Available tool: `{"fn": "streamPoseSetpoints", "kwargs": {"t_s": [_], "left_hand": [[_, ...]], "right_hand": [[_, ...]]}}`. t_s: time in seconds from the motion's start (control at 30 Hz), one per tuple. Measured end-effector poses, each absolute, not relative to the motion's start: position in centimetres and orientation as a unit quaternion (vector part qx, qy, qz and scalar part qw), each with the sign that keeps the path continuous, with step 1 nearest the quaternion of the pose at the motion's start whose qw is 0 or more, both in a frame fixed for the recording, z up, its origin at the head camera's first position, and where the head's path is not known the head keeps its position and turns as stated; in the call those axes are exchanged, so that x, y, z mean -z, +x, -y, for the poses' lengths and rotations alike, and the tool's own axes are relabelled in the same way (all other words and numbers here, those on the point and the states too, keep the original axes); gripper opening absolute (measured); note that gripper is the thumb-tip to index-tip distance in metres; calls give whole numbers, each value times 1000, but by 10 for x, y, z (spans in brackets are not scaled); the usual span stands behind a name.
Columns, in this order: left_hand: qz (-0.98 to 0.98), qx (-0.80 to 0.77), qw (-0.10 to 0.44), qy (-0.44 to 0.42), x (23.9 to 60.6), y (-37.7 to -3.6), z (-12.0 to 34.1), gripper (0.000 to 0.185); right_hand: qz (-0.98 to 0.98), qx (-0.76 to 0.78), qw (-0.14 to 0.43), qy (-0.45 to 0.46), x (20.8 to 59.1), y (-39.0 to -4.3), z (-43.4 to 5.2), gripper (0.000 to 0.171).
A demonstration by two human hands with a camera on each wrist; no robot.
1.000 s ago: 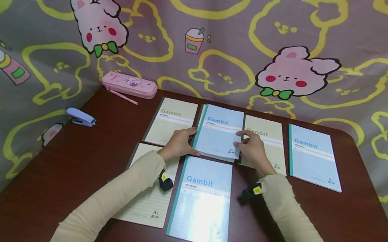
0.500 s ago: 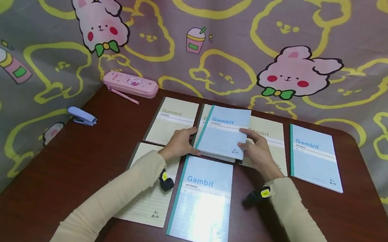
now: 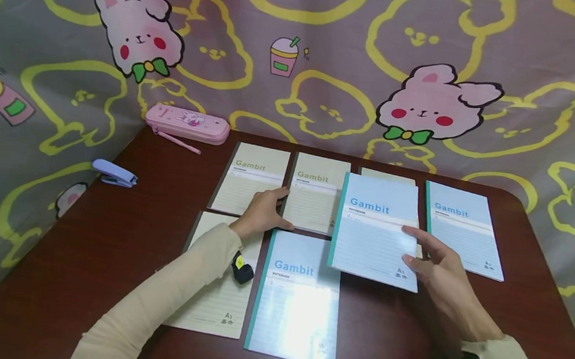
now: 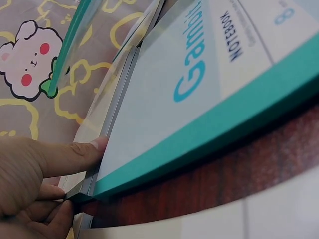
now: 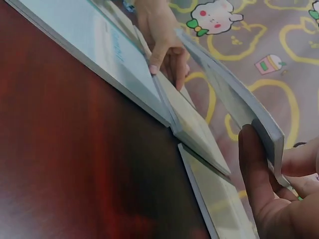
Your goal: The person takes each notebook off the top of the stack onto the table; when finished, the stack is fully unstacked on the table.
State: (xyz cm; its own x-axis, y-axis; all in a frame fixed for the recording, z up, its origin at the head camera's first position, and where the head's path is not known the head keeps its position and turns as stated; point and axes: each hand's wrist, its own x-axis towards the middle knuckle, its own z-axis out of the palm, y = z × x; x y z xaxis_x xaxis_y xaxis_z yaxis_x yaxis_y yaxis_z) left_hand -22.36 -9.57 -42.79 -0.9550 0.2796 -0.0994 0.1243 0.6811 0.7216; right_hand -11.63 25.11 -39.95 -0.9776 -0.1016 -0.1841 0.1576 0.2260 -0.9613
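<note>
My right hand pinches a blue notebook with a green spine by its right edge. In the right wrist view this notebook is lifted off the table, thumb on one side and fingers on the other. My left hand grips the near left corner of a cream notebook in the back row. The left wrist view shows the thumb along its edge and the fingers curled by its dark spine. Another blue notebook lies just in front of it.
Further cream notebooks lie at the back left, at the front left and partly hidden behind the lifted one. A blue notebook lies at right. A pink pencil case and a lilac stapler stand at left.
My right hand has lifted the blue notebook off the cream one and carried it right and toward me. The cream notebook beneath is uncovered. My left hand stays in place.
</note>
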Motion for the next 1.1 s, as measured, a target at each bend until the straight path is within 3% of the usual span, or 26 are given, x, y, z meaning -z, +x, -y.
{"fn": "streamPoseSetpoints", "kwargs": {"t_s": [0.27,0.63,1.1], "left_hand": [[-916,-372,105,104,426,-224,94,95],[-913,-379,109,108,427,-224,95,95],[-915,-375,101,107,426,-223,95,94]], "right_hand": [[-820,557,123,52,390,-61,-291,58],[-828,498,190,172,399,3,-314,71],[-806,519,228,170,428,6,-297,76]]}}
